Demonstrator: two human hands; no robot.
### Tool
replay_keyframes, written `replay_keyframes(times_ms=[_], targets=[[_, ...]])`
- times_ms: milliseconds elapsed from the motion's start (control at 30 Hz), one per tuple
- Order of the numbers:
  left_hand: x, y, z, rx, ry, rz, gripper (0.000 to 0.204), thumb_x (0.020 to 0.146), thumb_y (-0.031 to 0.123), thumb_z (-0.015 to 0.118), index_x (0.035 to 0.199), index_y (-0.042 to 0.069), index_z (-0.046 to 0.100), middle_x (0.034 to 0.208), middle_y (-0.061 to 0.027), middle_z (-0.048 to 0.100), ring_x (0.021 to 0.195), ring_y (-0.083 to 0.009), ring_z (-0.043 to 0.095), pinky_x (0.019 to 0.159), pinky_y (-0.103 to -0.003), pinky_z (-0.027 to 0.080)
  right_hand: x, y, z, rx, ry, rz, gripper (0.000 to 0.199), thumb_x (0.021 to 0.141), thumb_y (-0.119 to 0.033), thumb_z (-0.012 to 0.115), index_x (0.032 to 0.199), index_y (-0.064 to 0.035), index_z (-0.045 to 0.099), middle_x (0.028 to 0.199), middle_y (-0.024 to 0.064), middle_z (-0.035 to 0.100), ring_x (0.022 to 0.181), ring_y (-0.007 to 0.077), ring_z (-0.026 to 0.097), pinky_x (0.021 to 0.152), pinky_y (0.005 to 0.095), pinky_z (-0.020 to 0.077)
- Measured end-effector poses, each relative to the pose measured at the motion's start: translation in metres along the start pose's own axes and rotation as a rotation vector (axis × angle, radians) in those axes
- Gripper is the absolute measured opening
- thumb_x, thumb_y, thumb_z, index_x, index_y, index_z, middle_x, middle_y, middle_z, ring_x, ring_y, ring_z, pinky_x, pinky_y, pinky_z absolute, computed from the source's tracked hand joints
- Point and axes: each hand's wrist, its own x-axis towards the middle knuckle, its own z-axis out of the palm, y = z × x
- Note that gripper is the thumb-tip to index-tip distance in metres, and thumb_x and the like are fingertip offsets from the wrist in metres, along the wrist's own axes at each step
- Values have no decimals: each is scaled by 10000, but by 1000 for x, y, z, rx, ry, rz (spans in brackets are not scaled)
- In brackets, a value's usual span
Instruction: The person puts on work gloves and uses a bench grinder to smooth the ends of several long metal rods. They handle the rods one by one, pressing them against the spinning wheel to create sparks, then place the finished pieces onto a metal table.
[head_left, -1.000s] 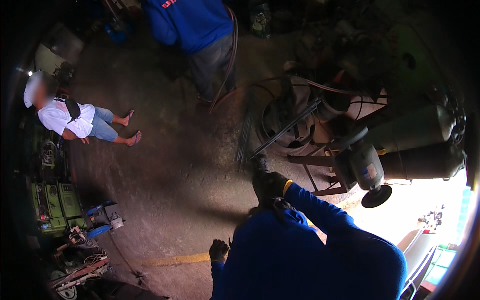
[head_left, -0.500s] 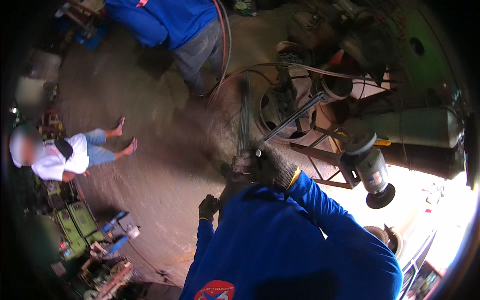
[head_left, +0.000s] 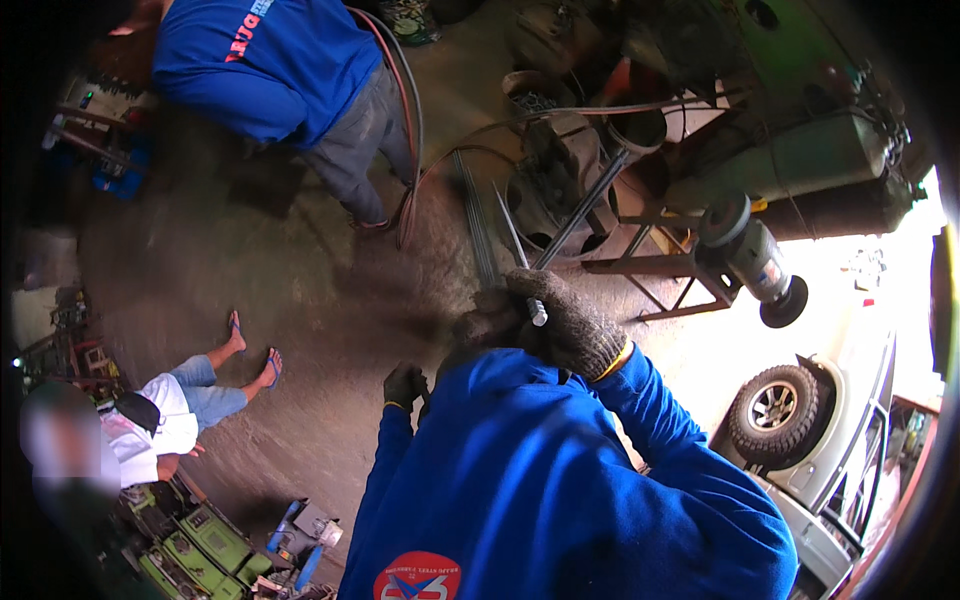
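Right hand (head_left: 572, 328), grey-knit-gloved: clasped a slim, silvery metal rod (head_left: 515, 233), tip toward 11 o'clock. Left hand (head_left: 404, 384), dark-gloved, at 8 o'clock from it: grip could not be told. Step, apparently: holding the rod; next move likely called for a steady clasp.

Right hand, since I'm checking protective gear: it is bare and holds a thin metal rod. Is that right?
Not quite: the head view shows the right hand wearing a dark knitted glove, so it isn't bare. It does hold a thin metal rod.
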Motion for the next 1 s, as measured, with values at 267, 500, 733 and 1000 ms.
replay_keyframes(times_ms=[267, 500, 733, 1000], targets=[[23, 29, -46, 120, -117, 75, 322, 873, 361, 682, 892, 42, 637, 785, -106, 637, 669, -264, 623, 647, -430, 546, -12, 30, 30, -1587, -34, -759, 447, 841, -207, 645, 1284, -167, 605, 1109, 135, 696, 1011, 329, 667, 841, 472, 505], [26, 34, -60, 161, -132, 82, 286, 847, 299, 721, 903, 26, 654, 799, -101, 654, 689, -244, 640, 624, -375, 540, -10, 57, 32, -1753, 91, -852, 456, 830, -224, 635, 1280, -294, 613, 1017, 14, 726, 886, 249, 683, 682, 412, 400], [40, 8, -91, 1316, -157, 854, 338, 685, 154, 809, 974, 93, 645, 855, -105, 699, 766, -227, 686, 686, -353, 548, -1, 66, 34, -1745, 16, -919, 488, 801, -206, 665, 1284, -258, 610, 1078, 45, 713, 952, 273, 666, 731, 422, 424], [54, -22, -124, -113, -201, -201, 315, 856, 306, 694, 972, 19, 632, 814, -113, 672, 724, -244, 664, 675, -357, 555, 6, 74, 0, -1155, -68, -598, 395, 817, -115, 674, 1207, -84, 623, 1101, 148, 672, 976, 339, 644, 837, 426, 518]])
